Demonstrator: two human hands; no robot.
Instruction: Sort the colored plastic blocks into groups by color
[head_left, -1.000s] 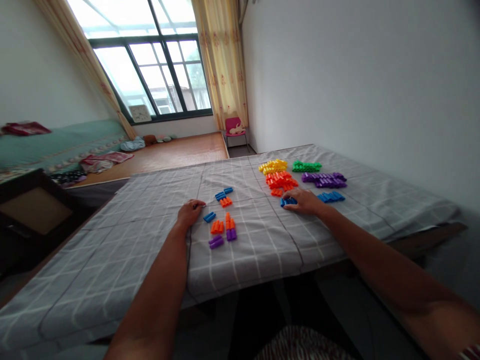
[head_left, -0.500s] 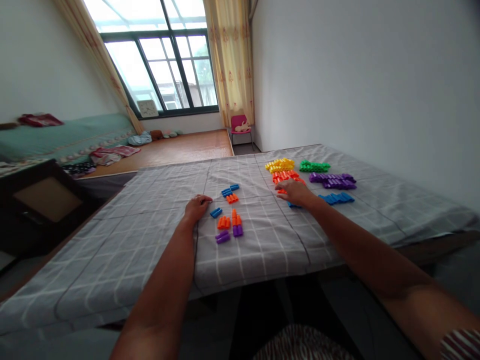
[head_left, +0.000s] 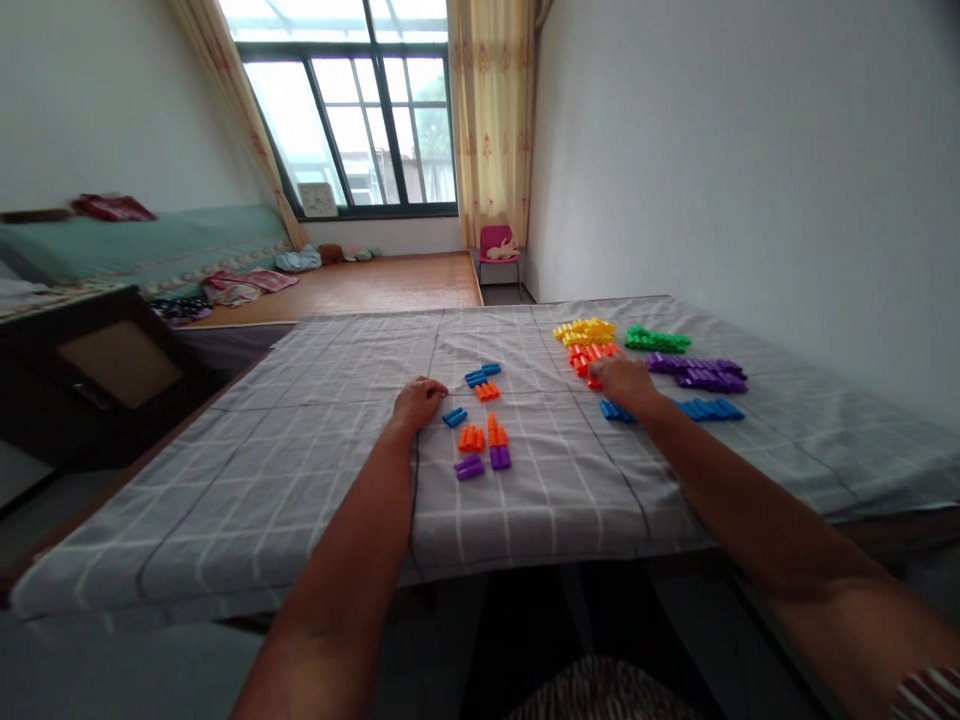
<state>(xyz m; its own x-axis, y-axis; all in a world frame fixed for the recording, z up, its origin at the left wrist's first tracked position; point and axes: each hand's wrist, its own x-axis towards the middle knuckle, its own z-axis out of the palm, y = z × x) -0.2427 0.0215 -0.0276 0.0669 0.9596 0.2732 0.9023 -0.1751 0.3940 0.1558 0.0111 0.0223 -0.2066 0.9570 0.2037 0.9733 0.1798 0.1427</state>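
Fingers (head_left: pixel 597 370) of right hand (head_left: pixel 621 382) touch orange pieces (head_left: pixel 588 358), left hand (head_left: pixel 420 402) lies curled; both grips unclear.

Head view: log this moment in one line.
right hand: at orange pile, grip unclear | left hand: on checked cloth, nearest blue pair, grip unclear | yellow pile: beyond orange

A home room, with floral curtains (head_left: pixel 491 130), wall clock (head_left: pixel 317 199), pink chair (head_left: pixel 498 240).

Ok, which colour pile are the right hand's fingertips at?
The orange pile, just in front of the yellow pile. The right hand has its fingertips there; the green pile and purple pile lie farther right, the blue pieces nearer the camera.
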